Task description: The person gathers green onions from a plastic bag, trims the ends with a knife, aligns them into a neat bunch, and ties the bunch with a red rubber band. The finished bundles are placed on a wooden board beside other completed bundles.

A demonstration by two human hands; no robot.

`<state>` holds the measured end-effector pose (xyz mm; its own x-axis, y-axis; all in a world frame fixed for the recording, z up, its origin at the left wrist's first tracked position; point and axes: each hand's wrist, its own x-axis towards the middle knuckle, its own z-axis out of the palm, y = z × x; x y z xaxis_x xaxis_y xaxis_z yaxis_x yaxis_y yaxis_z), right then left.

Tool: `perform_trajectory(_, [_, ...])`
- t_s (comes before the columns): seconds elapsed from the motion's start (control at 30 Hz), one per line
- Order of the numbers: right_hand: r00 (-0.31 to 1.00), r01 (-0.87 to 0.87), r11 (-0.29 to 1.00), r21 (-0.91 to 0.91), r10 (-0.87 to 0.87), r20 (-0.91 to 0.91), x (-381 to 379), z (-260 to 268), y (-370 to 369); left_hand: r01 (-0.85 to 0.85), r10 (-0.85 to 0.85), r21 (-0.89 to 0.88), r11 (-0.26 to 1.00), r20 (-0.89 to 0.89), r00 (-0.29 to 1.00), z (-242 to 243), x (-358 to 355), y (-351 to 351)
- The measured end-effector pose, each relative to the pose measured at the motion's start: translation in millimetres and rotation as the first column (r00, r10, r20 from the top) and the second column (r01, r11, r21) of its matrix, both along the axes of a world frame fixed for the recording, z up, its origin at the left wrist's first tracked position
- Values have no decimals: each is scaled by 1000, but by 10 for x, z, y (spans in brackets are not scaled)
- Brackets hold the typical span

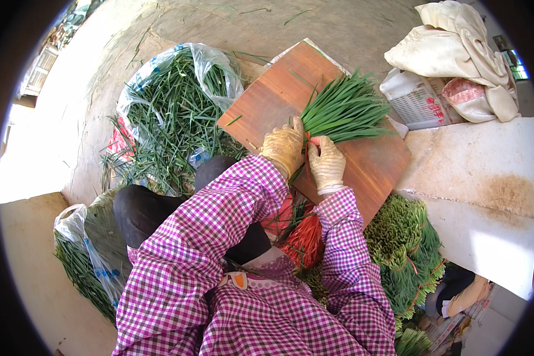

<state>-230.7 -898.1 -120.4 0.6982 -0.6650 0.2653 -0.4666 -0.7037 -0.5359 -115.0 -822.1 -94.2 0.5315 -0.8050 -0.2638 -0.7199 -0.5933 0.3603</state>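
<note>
A bundle of long green leaves, likely Chinese chives [345,109], lies across a reddish wooden board [267,95], its tips fanned to the upper right. My left hand [285,143], in a stained yellowish glove, is closed around the bundle's lower end. Just right of it, my right hand [325,160], gloved too, pinches a red tie strip [308,138] that passes around the bundle. One end of the strip hangs below. The stem ends are mostly hidden behind my left hand and sleeve. A bunch of red tie strips [303,240] lies below the board, beside my right forearm.
A plastic bag of loose green leaves [178,107] stands left of the board; another leaf-filled bag [93,253] is lower left. Tied bundles [396,236] are stacked at right, below a white ledge [476,164]. Sacks [454,53] rest upper right. Another person's arm [467,296] shows lower right.
</note>
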Motion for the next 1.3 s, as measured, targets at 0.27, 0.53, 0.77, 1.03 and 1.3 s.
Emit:
perform_trajectory(0.27, [993, -71, 943, 326, 97, -65, -4, 26, -128, 0, -1, 28, 1000, 23, 1000, 16, -12, 6])
perform_trajectory(0.53, [928, 106, 559, 822, -353, 120, -199, 160, -82, 11, -11, 11, 1000, 0, 1000, 55, 10, 25])
perform_trajectory(0.77, [974, 54, 841, 538, 75, -215, -256, 131, 92, 19, -20, 50, 999, 18, 1000, 47, 2, 15])
perform_trajectory(1.03, [917, -192, 767, 612, -83, 391, -126, 262, -75, 58, -58, -20, 998, 0, 998, 115, -7, 119])
perform_trajectory(1.3, [752, -417, 343, 842, -390, 531, 89, 154, -75, 42, -34, -209, 977, 38, 999, -48, -11, 166])
